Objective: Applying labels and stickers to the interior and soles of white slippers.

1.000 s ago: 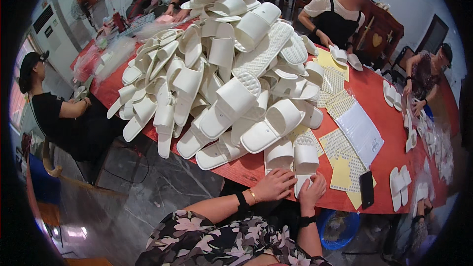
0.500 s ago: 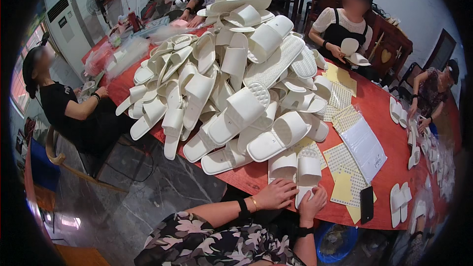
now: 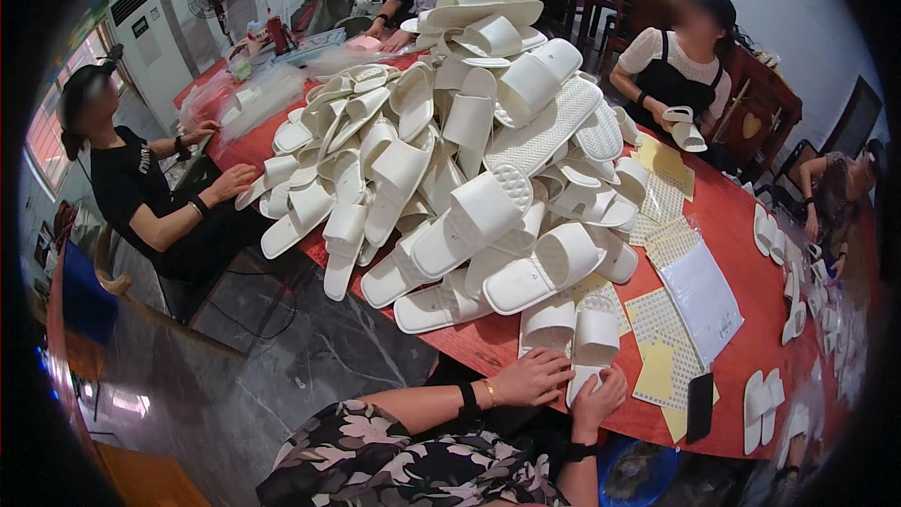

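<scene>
A: Hands, quick?
B: Your left hand [image 3: 537, 377] lies with bent fingers over the near end of the left white, broad-banded slide slipper [image 3: 549, 321]. Your right hand [image 3: 601, 398] is at the near end of the right white, broad-banded slide slipper [image 3: 597, 336]. Neither looks clenched; can't tell if either truly grips.
A: Pair's where?
B: Side by side before you, at the near edge of the red table [image 3: 737, 377], just below the heaped white slippers [image 3: 483, 216].
A: Doing it well?
B: Best guess: steady each one low, bands level, near ends even. Don't nudge the heap; it looks loose. Mind the yellow-and-white printed paper sheets [image 3: 662, 324] on your right. Keep your right elbow off the flat black phone [image 3: 700, 408].
</scene>
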Motion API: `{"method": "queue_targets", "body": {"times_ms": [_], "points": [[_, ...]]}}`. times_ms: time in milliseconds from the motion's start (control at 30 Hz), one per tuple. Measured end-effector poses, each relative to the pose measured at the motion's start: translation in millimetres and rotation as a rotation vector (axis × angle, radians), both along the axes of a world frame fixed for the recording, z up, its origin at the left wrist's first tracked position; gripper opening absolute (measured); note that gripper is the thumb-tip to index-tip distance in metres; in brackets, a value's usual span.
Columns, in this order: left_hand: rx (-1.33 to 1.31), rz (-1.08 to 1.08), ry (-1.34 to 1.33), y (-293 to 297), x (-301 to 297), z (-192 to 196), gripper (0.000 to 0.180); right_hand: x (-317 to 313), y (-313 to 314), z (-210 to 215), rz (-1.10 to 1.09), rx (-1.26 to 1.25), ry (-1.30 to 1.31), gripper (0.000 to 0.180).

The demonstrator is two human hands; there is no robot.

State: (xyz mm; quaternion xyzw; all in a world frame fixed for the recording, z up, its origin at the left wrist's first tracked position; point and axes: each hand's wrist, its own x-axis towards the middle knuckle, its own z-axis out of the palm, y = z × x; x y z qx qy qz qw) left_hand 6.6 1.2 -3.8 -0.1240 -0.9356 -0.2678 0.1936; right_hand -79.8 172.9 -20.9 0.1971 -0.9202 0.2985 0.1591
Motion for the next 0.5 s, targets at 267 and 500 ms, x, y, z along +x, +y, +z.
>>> {"method": "queue_targets", "body": {"times_ms": [267, 500], "points": [[-0.012, 0.003, 0.007, 1.1, -1.6, -4.2, 0.043, -1.6, 1.0, 0.8, -0.002, 0.019, -0.025, 0.025], [-0.022, -0.010, -0.039, 0.2, -1.9, -4.2, 0.044, -0.8, 0.6, 3.0, 0.000, 0.000, -0.004, 0.025]]}}
